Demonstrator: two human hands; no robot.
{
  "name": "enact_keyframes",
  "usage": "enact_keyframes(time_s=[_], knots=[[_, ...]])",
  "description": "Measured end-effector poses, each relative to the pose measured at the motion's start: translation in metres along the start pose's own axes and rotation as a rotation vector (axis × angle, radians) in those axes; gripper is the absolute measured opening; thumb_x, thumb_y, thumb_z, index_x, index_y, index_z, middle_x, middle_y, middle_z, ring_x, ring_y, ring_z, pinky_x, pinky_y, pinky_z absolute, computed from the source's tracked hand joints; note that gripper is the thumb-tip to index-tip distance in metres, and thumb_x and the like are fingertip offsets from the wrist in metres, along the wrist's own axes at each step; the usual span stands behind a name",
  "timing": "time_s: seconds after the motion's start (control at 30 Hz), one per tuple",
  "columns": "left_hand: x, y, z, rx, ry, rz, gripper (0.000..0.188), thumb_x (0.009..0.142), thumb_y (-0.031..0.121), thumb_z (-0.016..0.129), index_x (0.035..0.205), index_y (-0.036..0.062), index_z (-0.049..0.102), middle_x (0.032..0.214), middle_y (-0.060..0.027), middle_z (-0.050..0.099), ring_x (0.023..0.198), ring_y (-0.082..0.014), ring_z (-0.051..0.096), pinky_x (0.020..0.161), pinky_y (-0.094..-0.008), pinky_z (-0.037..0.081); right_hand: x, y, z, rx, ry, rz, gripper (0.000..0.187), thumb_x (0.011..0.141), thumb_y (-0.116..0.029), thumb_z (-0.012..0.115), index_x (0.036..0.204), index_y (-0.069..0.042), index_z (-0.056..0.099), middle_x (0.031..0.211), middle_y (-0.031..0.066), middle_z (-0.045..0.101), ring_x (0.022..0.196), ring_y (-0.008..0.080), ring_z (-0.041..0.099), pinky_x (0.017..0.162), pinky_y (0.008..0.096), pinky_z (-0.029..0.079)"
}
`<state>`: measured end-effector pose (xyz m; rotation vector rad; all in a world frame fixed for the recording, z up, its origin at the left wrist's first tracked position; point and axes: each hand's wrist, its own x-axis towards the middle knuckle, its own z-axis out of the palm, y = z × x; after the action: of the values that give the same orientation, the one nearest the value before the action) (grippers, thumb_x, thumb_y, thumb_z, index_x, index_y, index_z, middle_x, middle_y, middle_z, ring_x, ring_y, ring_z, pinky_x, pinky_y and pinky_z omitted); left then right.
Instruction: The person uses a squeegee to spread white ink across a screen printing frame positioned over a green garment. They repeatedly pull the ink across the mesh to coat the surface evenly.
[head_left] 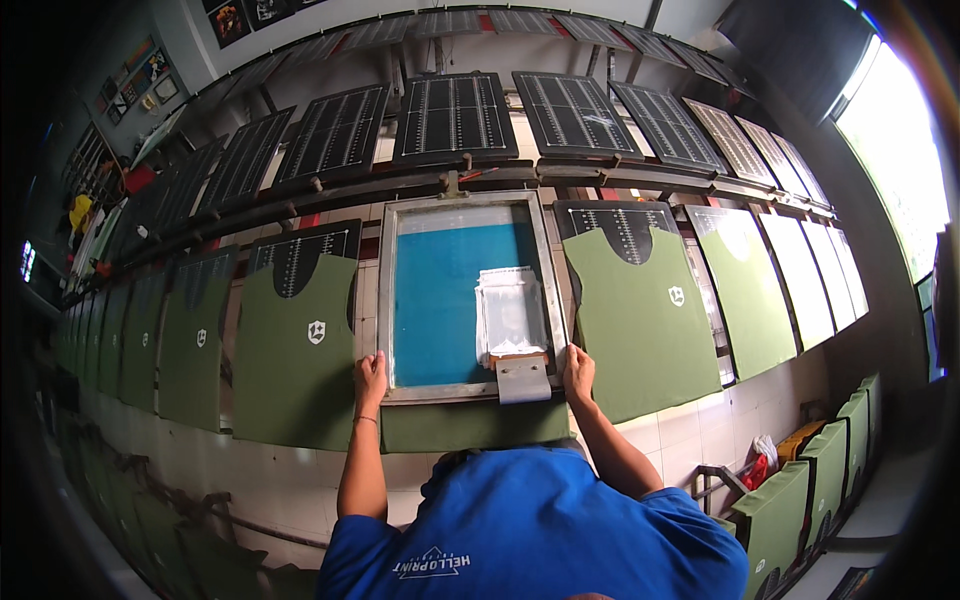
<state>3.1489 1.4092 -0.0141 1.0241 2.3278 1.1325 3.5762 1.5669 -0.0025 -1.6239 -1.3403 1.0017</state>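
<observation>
Both my hands grip the lower sides of a metal-framed printing screen. My left hand is closed on its left rail, and my right hand is closed on the right one. Blue mesh fills the frame. White ink is spread over a rectangular patch at the mesh's right. A squeegee with a metal handle rests at the near end of that ink, overlapping the bottom rail. Under the screen lies a green shirt, mostly hidden; only its near edge shows.
Green shirts with white emblems lie on boards to the left and right. Bare black boards line the far side, behind a metal rail. More shirt-covered boards stand behind me at the lower right.
</observation>
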Motion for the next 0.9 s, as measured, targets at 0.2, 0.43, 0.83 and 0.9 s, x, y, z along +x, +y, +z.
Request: enact_keyframes(time_s=[0.2, 0.43, 0.83, 0.9], knots=[[-0.011, 0.014, -0.008, 0.013, 0.1, 0.036, 0.049, 0.098, 0.038, 0.056, 0.075, -0.0043, 0.05, 0.068, -0.0223, 0.052, 0.065, -0.0396, 0.053, 0.062, -0.0464, 0.041, -0.005, -0.031, -0.01, 0.015, -0.037, -0.001, 0.042, 0.103, -0.031, 0.051, 0.093, 0.008, 0.064, 0.064, 0.01, 0.056, 0.064, 0.0129, 0.05, 0.062, 0.0359, 0.044], [-0.067, 0.109, 0.019, -0.219, 0.094, -0.123, 0.049, 0.1, 0.04, 0.054, 0.076, 0.0039, 0.032, 0.074, -0.0028, 0.026, 0.069, -0.017, 0.032, 0.064, -0.0361, 0.032, 0.034, -0.01, -0.087, 0.153, -0.113, 0.033, 0.04, 0.103, -0.029, 0.053, 0.115, 0.006, 0.068, 0.091, 0.0079, 0.068, 0.084, 0.012, 0.058, 0.079, 0.0281, 0.047], [-0.191, 0.317, 0.287, -0.392, 0.063, -0.082, 0.032, 0.096, 0.031, 0.055, 0.089, 0.0, 0.051, 0.076, -0.0059, 0.047, 0.074, -0.0176, 0.048, 0.068, -0.0352, 0.041, 0.186, 0.062, -0.399, 0.186, -0.046, 0.004, 0.041, 0.104, -0.032, 0.053, 0.099, 0.005, 0.068, 0.077, -0.0054, 0.057, 0.069, 0.0036, 0.043, 0.06, 0.0229, 0.036], [-0.193, 0.326, 0.307, -0.359, 0.054, -0.064, 0.032, 0.097, 0.032, 0.055, 0.091, 0.0006, 0.05, 0.078, -0.0073, 0.047, 0.076, -0.0205, 0.049, 0.071, -0.0374, 0.042, 0.201, 0.07, -0.41, 0.205, -0.005, 0.009, 0.04, 0.104, -0.032, 0.053, 0.095, 0.004, 0.068, 0.075, -0.0057, 0.054, 0.068, 0.0035, 0.042, 0.06, 0.0226, 0.035]])
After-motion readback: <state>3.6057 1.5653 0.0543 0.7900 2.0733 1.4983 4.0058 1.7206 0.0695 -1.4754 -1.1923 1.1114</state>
